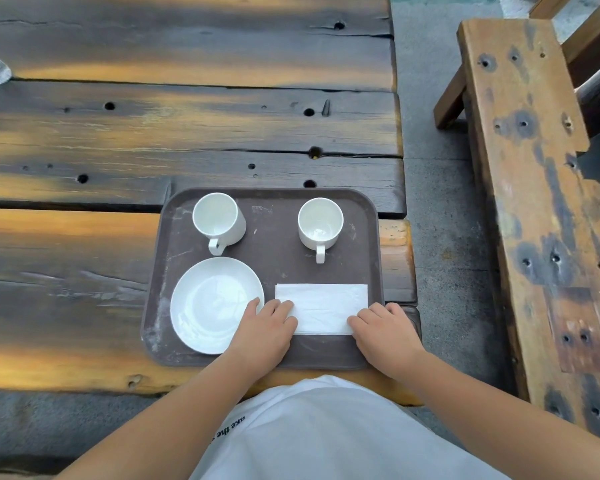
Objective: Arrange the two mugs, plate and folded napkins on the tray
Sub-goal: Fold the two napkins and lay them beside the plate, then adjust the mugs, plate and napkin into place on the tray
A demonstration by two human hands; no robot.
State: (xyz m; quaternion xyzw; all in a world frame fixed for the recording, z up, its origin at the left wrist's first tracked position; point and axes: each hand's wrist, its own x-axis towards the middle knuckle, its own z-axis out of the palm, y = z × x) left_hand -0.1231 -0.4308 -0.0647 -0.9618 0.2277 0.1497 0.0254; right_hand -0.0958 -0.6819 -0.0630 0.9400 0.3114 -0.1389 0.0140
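I see both hands flat and open on the napkins [321, 308], which lie at the near right corner of the tray [281, 268]. The left hand [264, 332] presses the left end of the napkins and the right hand [383, 336] presses the right end; neither one grips anything. The plate [208, 303] sits at the near left corner, just beside the left hand, and I think that hand could bump it and make it slide if it moves sideways. The left mug [219, 220] stands at the far left and the right mug [320, 223] at the far right, both upright. The tray sits at the near right corner of the table [187, 126], and its right edge looks close to the table's edge. A hard push could tip it off, I think. Thin napkins can also stick to fingers and come unfolded.
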